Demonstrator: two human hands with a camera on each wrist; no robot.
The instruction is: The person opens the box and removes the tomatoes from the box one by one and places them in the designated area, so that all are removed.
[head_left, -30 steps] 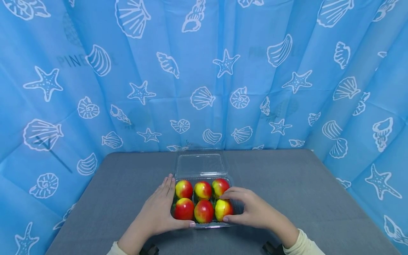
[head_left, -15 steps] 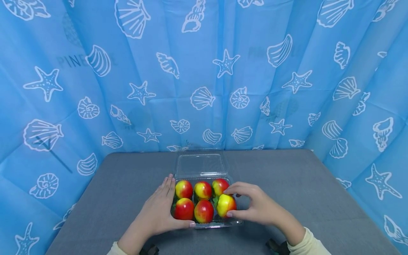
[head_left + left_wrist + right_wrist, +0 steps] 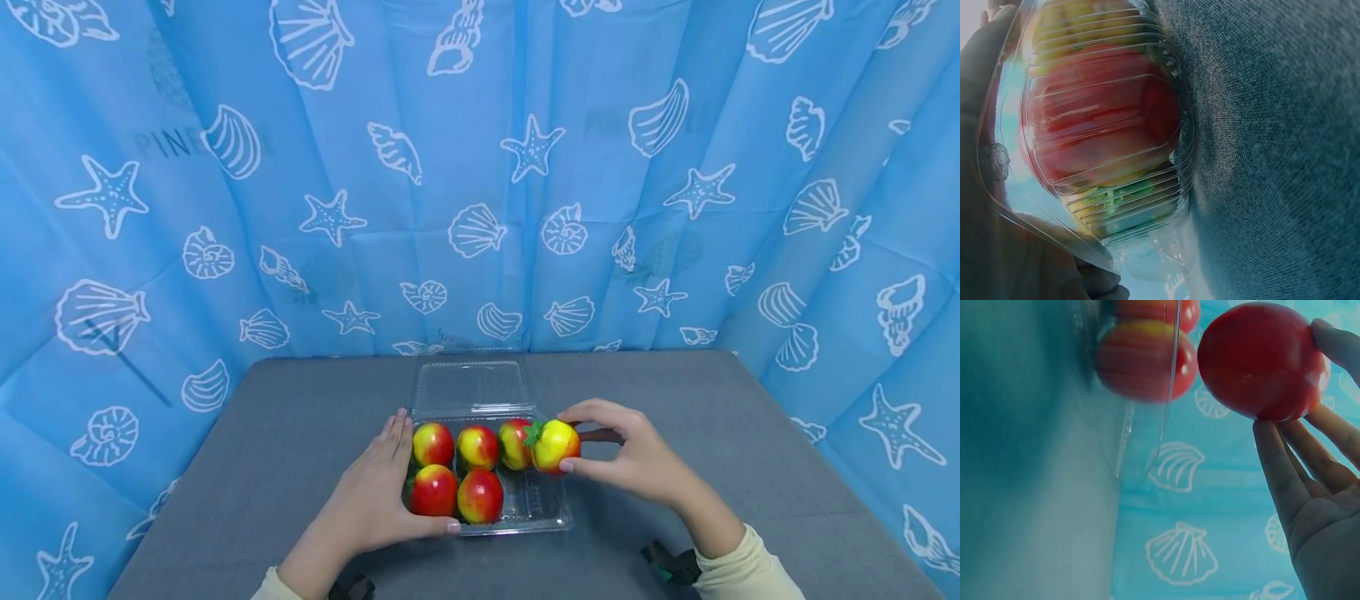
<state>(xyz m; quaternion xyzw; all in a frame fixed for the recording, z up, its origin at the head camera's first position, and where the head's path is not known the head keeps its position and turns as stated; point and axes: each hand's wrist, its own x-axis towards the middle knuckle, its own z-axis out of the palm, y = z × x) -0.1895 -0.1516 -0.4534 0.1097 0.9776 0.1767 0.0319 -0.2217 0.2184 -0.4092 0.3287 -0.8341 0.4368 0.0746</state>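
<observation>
The right hand (image 3: 640, 454) pinches a fruit (image 3: 557, 446) above the right side of the box (image 3: 528, 504), apparently mid-transfer; the left hand (image 3: 377, 497), fingers straight, braces it. Next calls for a steady pinch; contact with the neighbour (image 3: 513, 447) is unclear.

A grey table (image 3: 675, 417) with a woven-looking surface and rounded far corners stands before a bright blue curtain (image 3: 480, 179), which hangs in soft folds behind the table and along its left and right sides. White outlined starfish (image 3: 532, 150), scallops (image 3: 477, 230) and spiral shells (image 3: 564, 230) pattern it, with faint dark lettering (image 3: 174, 145) reading "PINE" high above the table's far left corner; fairly even light falls across the table.
</observation>
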